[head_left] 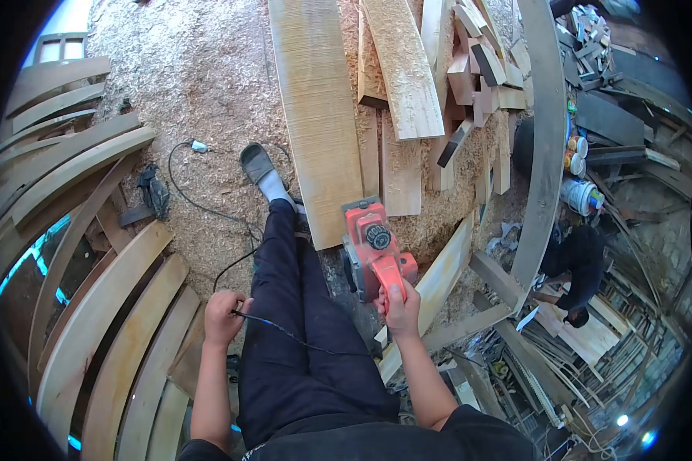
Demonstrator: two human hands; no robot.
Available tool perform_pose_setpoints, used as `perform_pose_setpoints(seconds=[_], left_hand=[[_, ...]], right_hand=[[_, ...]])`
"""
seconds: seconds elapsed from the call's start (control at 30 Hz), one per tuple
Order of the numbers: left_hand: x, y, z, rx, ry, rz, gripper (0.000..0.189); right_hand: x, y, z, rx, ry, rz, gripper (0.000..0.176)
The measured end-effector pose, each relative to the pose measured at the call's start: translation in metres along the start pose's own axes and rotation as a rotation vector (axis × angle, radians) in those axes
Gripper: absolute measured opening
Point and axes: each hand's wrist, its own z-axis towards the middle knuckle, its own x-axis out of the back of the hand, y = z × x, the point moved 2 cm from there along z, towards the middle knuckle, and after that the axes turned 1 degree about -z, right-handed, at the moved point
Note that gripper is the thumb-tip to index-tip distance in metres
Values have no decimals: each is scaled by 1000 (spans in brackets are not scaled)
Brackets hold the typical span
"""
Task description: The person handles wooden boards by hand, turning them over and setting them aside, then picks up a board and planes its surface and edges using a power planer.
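Observation:
My right hand (402, 313) is wrapped round the handle of a red electric planer (378, 242) with a black front knob. The planer's front end overlaps the near end of a long, wide wooden plank (319, 123) that stretches away from me. To the left of my legs, my left hand (224, 315) is closed round a dark power cord (284, 330). One stretch of the cord crosses my thighs towards the planer's side, and another runs off over the floor ahead.
Wood shavings (184, 69) cover the floor. Curved wooden pieces (104, 330) line the left side. Offcuts (477, 69) and a loose board (407, 77) lie ahead right. A wooden frame beam (542, 154) rises on the right, with paint buckets (580, 196) and a bent-over person (578, 257) beyond.

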Motion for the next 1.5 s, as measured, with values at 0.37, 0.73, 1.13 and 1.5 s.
perform_pose_setpoints(seconds=[0.37, 0.73, 1.13, 1.5], left_hand=[[84, 35, 69, -126, 94, 28, 24], [155, 39, 188, -104, -2, -164, 23], [257, 18, 339, -164, -61, -292, 31], [324, 21, 413, -272, -21, -299, 36]], right_hand=[[-36, -48, 38, 64, 22, 8, 37], [-111, -162, 113, 88, 101, -22, 42], [-194, -284, 211, 173, 145, -55, 44], [-241, -356, 260, 197, 161, -39, 45]])
